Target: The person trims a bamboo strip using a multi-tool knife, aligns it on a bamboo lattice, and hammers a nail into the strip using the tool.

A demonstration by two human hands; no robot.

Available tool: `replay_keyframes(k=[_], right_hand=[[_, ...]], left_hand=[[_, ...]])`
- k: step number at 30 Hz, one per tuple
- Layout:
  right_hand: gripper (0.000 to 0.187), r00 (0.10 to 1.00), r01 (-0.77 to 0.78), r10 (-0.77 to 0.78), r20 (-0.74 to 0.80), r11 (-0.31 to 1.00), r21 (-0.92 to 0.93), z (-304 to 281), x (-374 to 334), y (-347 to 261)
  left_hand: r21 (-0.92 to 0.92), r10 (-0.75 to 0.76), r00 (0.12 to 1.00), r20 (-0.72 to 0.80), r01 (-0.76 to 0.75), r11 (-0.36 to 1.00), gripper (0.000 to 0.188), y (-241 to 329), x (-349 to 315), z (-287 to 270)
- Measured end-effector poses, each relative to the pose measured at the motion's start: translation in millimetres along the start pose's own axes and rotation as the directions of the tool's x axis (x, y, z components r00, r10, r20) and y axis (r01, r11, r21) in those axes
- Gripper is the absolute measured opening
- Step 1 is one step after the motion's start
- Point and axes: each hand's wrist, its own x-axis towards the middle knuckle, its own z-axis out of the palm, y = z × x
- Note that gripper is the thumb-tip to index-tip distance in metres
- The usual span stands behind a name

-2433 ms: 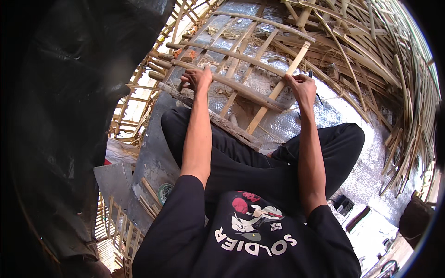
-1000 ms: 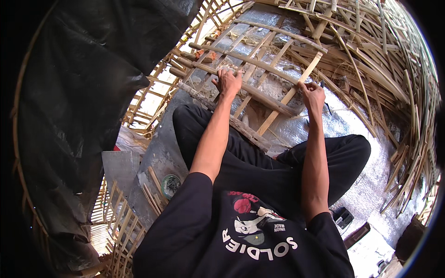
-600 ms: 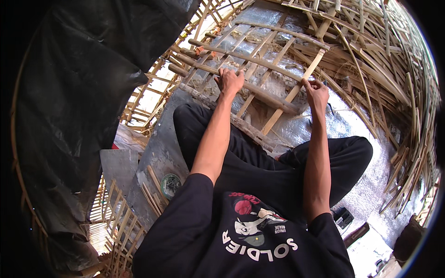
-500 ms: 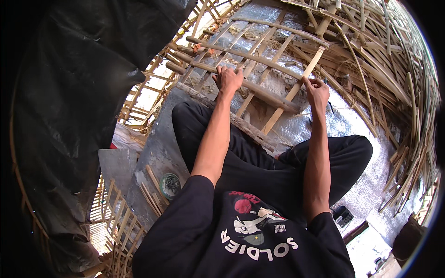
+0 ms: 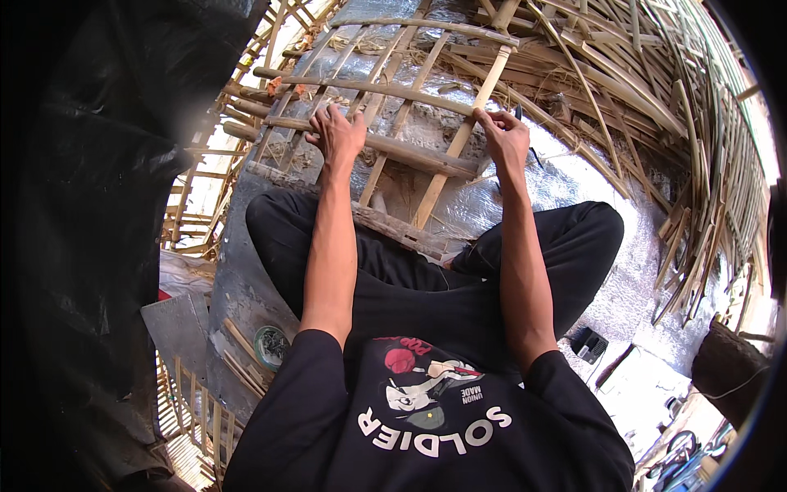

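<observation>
One bamboo lattice (image 5: 402,117) lies between crossed legs (image 5: 566,246) and the silver foil sheet's (image 5: 566,184) far edge. Right hand (image 5: 502,135) pinches the middle crossbar's (image 5: 369,86) right end, at the pale end slat (image 5: 493,78). Left hand (image 5: 338,138): bent fingers over near crossbar (image 5: 422,155), can't tell if gripping. Bamboo strips (image 5: 623,90) heaped along sheet's far right edge.

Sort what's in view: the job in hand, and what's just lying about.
In the job:
left hand
right hand
frame, touched by both

Apparently just lying about:
bamboo pile
grey board
loose sticks
black device
</observation>
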Motion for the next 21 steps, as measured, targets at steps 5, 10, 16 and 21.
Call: replay_keyframes(k=[5, 10, 16, 21], right_hand=[[0.037, 1.0, 0.011, -0.011, 0.012, 1.0, 0.01, -0.4, -1.3, -2.8], [0.039, 0.999, -0.003, 0.004, 0.032, 1.0, -0.024, -3.1, 0.5, 2.6], [0.035, 0.989, 0.087, -0.08, 0.125, 0.995, -0.053, -5.1, 8.3, 9.6], [0.038, 0.995, -0.009, 0.029, 0.091, 0.977, -0.213, -6.9, 8.3, 5.7]], left_hand=[[-0.144, 0.408, 0.878, -0.252, -0.451, 0.881, 0.065, 49.8, -20.3, 1.9], [-0.06, 0.662, 0.746, -0.073, -0.666, 0.743, 0.064, 74.1, -46.4, 25.9], [-0.047, 0.685, 0.723, -0.09, -0.69, 0.722, 0.06, 70.9, -44.8, 28.6], [-0.025, 0.677, 0.734, -0.051, -0.679, 0.734, 0.061, 75.1, -46.3, 26.7]])
